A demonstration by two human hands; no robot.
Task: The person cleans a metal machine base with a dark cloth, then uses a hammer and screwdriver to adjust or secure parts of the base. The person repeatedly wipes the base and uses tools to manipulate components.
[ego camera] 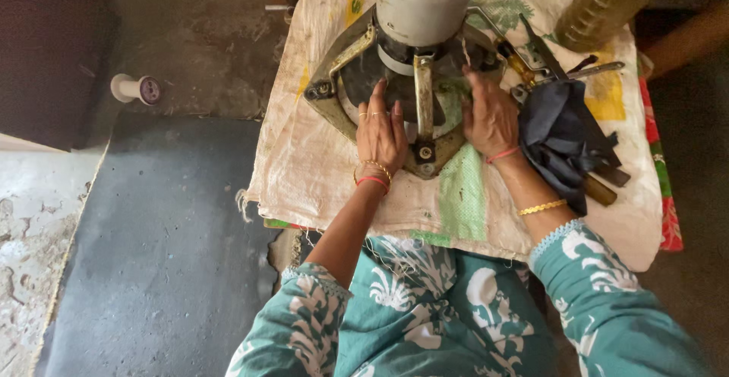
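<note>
A round metal machine part with a dirty yellowish frame (332,73) and a grey cylinder (422,1) on top stands on a small table covered with a white woven sack (304,164). My left hand (381,130) lies flat with fingers spread on the dark base, left of a vertical frame arm (424,100). My right hand (490,115) rests on the base at the right side of that arm, fingers reaching under the cylinder. Neither hand holds a loose object.
A dark cloth (566,141) lies right of my right hand, over several tools, among them pliers (547,50) and a wooden handle (600,191). A ribbed plastic bottle (607,1) stands at the back right. A thread spool (137,88) lies on the floor at left.
</note>
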